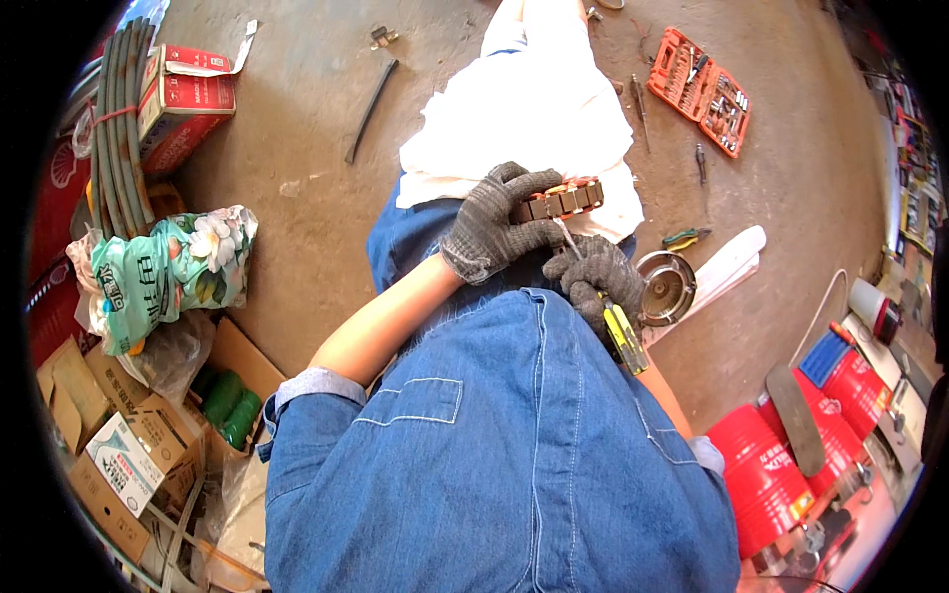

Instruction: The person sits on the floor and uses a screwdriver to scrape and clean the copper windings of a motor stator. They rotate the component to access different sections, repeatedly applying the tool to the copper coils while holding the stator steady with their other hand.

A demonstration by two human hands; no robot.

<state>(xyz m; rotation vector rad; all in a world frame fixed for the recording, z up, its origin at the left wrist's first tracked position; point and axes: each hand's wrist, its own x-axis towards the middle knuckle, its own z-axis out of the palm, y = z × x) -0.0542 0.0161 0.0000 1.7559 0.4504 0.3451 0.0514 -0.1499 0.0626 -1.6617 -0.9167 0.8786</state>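
Observation:
My left hand, in a dark grey knit glove, grips a ring-shaped stator with dark metal blocks and copper-coloured windings, fingers over its top and thumb below. In my right hand, gloved alike, is a screwdriver. Its yellow-and-black handle points back towards me, and its thin shaft reaches up to the stator's lower edge; whether the tip touches is too small to tell. Beneath the stator a white cloth covers my lap and legs. Just right of my right hand sits a round metal housing.
Pliers and an orange socket set case lie on the floor at right, near a white rolled sheet. Red drums stand lower right. Hoses, a floral bag and cardboard boxes line the left.

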